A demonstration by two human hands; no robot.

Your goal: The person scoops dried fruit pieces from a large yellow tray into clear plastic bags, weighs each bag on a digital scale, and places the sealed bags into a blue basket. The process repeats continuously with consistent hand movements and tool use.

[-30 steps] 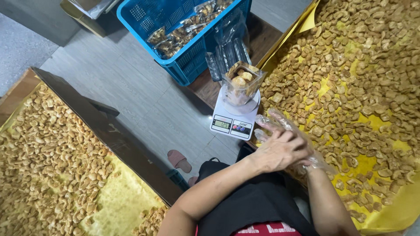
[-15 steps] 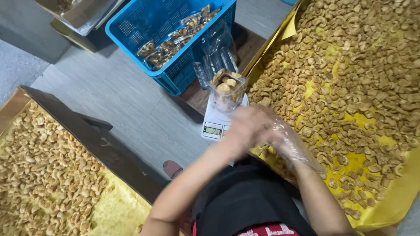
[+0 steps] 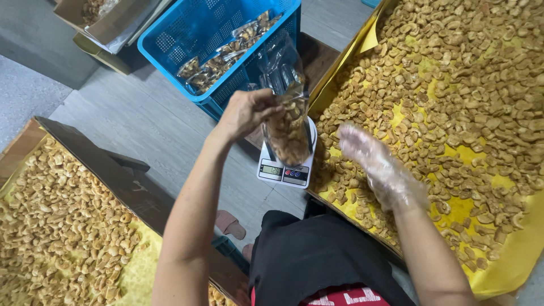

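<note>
My left hand [image 3: 247,111] grips the upper edge of a clear plastic bag [image 3: 288,127] part filled with cashew nuts. The bag hangs upright over a small white kitchen scale [image 3: 283,168]; whether it rests on the scale I cannot tell. My right hand [image 3: 369,158], in a thin clear plastic glove, is blurred and hovers with its fingers apart over the loose cashews [image 3: 453,102] spread on yellow sheeting to the right. It holds nothing that I can see.
A blue plastic crate [image 3: 187,34] with several filled bags stands behind the scale. A cardboard box [image 3: 107,25] sits at the far left. A second wood-edged tray of cashews [image 3: 62,226] lies at my left. A pink slipper [image 3: 229,222] is on the grey floor.
My left hand has taken hold of the bag's top and lifted it upright over the scale. My right hand has come off the bag and swung right over the loose cashews.
</note>
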